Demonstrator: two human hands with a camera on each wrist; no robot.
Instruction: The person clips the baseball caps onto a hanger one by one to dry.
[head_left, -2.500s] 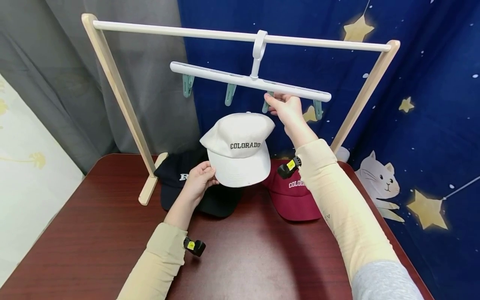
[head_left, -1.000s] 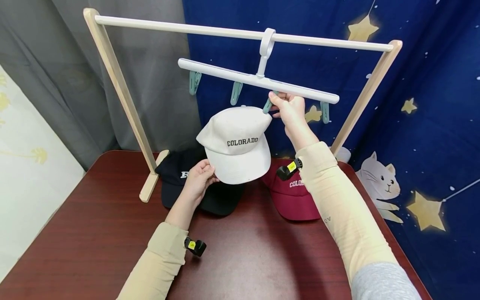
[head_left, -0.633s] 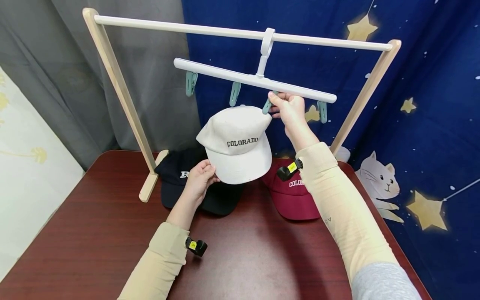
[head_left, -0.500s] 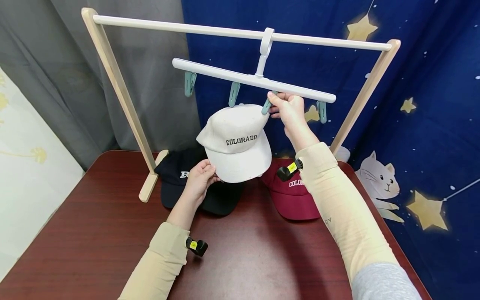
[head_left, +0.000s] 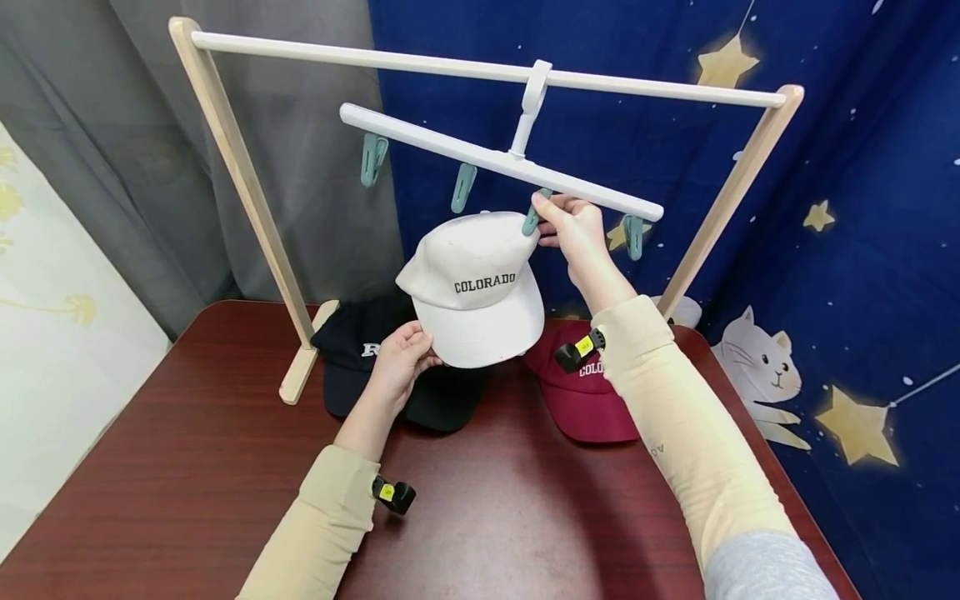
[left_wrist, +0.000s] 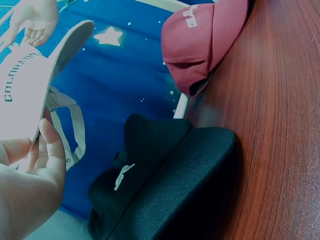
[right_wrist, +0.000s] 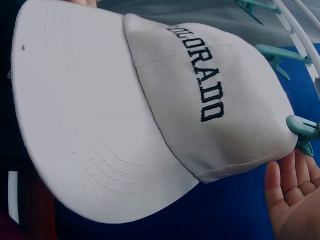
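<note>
A white cap lettered COLORADO is held up below the hanger, brim toward the viewer. My left hand pinches the brim's left edge between thumb and fingers, as the left wrist view also shows. My right hand pinches a green clip on the white hanger. In the right wrist view, that clip sits over the edge of the cap's crown, with the right fingers just below. Whether its jaws grip the fabric is hard to tell. The hanger tilts, right end lower.
The hanger's hook hangs on the rail of a wooden rack. More green clips dangle from it. On the brown table lie a black cap at left and a dark red cap at right.
The right hand has brought the clip down and left from above the cap onto its crown edge. The hanger now tilts more, left end higher. The left hand keeps its hold, the cap slightly raised.
</note>
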